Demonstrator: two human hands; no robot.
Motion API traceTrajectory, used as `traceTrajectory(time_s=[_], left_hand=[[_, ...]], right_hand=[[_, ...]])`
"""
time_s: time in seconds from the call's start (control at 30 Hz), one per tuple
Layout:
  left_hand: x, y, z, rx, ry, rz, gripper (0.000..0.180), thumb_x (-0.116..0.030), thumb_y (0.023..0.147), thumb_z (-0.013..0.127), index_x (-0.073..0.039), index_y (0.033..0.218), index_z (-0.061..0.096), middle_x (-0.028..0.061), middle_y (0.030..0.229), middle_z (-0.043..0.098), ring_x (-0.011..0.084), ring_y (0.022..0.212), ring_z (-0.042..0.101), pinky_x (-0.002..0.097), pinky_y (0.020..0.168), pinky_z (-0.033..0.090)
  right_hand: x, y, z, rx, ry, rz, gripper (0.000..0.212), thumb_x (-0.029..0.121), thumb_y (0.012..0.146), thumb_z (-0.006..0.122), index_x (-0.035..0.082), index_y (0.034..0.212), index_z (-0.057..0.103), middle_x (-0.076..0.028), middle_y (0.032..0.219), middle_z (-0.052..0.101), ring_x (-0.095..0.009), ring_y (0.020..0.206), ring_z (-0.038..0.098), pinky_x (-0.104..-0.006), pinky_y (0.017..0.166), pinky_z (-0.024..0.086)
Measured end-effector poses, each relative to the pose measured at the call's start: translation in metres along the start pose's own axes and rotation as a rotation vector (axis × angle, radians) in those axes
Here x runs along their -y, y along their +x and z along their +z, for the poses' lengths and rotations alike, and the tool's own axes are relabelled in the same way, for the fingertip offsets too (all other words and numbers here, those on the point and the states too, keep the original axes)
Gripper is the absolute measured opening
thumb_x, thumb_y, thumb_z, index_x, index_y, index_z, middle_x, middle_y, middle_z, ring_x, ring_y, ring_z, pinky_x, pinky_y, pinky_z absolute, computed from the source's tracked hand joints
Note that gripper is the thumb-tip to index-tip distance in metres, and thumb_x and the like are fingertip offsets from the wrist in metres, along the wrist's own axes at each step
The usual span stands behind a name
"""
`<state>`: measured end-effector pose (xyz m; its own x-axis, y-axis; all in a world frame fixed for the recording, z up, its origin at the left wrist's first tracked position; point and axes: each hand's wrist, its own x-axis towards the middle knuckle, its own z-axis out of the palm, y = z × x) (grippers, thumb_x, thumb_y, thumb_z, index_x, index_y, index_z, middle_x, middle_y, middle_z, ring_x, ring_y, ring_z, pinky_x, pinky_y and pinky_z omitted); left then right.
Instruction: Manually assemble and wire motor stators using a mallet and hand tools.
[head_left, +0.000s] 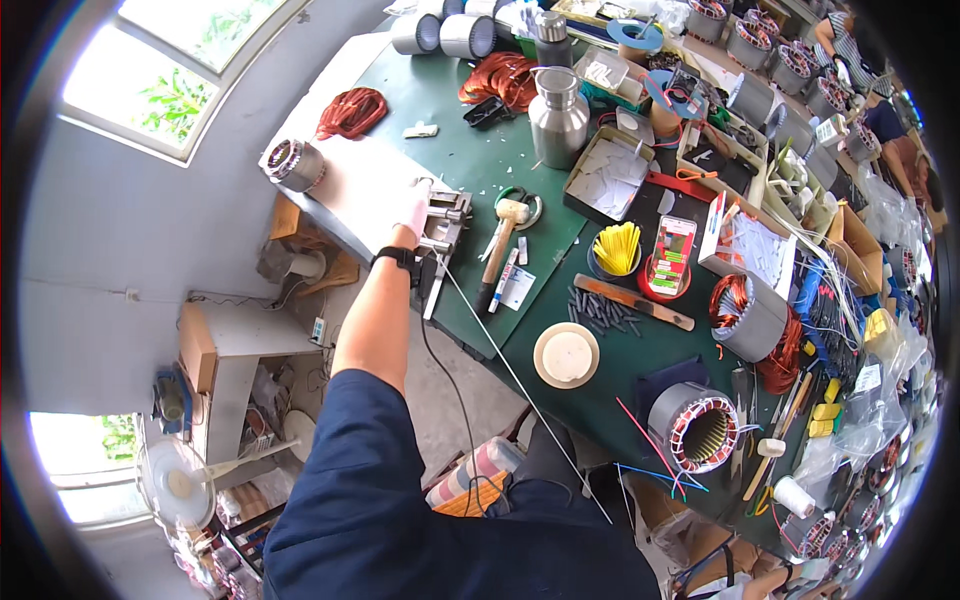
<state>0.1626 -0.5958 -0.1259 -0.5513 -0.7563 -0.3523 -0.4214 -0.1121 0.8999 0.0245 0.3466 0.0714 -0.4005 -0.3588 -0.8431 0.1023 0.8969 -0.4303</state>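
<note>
My left hand (411, 208), with a black watch (397, 257) on its wrist, reaches over the table's left end. It is at a metal clamp-like fixture (447, 216) with round bars. Glare washes out its fingers, so their grip is unclear. From beside the fixture, a long thin pale rod or cord (520, 390) slants down toward my lap. A wound motor stator (294, 165) stands on the pale board (350, 190) left of the hand. To the right of the fixture lie a mallet (512, 212), a marker (503, 281) and scissors (527, 200). My right hand is out of view.
The green table (540, 300) holds a steel flask (558, 118), a tray of white slips (607, 175), a cup of yellow strips (616, 249), a phone (671, 256), a round bowl (566, 356) and another stator (693, 428). A cable (450, 375) hangs off its edge. Another person (838, 50) is far right.
</note>
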Motion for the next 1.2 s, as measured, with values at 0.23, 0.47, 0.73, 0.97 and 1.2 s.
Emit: traceTrajectory(time_s=[0.23,0.47,0.73,0.97,1.2], left_hand=[[-0.111,0.125,-0.214,0.227,0.854,0.276,0.047,-0.025,0.109,0.048,0.003,0.146,0.052,0.0198,0.131,0.059,0.03,0.122,0.048,0.0416,0.104,0.036],[-0.088,0.258,0.212,0.279,1.352,0.666,0.05,-0.016,0.102,0.043,0.001,0.148,0.053,0.0252,0.144,0.059,0.0404,0.135,0.055,0.0452,0.116,0.041],[-0.134,0.152,0.233,0.22,1.123,0.491,0.03,-0.014,0.096,0.05,0.005,0.113,0.065,0.0163,0.096,0.071,0.0315,0.089,0.068,0.0408,0.081,0.053],[-0.199,-0.054,0.282,0.506,0.885,0.646,0.026,-0.011,0.095,0.051,0.004,0.112,0.065,0.0133,0.09,0.066,0.0273,0.085,0.065,0.0387,0.077,0.052],[-0.256,-0.283,0.315,0.721,0.638,0.875,0.023,-0.007,0.094,0.051,0.003,0.11,0.064,0.0103,0.085,0.061,0.0232,0.081,0.062,0.0365,0.073,0.05]], right_hand=[[-0.045,-0.171,0.091,-0.317,0.547,0.687,0.019,0.018,0.097,0.07,-0.001,0.098,0.075,-0.007,0.072,0.067,-0.013,0.056,0.062,-0.0289,0.049,0.05],[-0.114,-0.329,0.293,-0.695,0.873,0.783,0.016,0.015,0.093,0.076,-0.001,0.095,0.076,-0.008,0.073,0.069,-0.015,0.054,0.063,-0.0305,0.048,0.053],[-0.131,-0.322,0.317,-0.671,1.055,1.1,0.017,0.015,0.09,0.081,-0.002,0.093,0.076,-0.009,0.072,0.071,-0.017,0.052,0.065,-0.0322,0.047,0.056],[-0.198,-0.324,0.342,-0.598,1.066,1.191,0.016,0.016,0.087,0.081,0.005,0.097,0.078,-0.007,0.07,0.07,-0.019,0.052,0.064,-0.0323,0.047,0.052],[-0.317,-0.247,0.346,-0.534,0.775,1.019,0.023,0.025,0.084,0.076,0.002,0.089,0.079,-0.013,0.072,0.074,-0.024,0.06,0.072,-0.0391,0.056,0.059]])
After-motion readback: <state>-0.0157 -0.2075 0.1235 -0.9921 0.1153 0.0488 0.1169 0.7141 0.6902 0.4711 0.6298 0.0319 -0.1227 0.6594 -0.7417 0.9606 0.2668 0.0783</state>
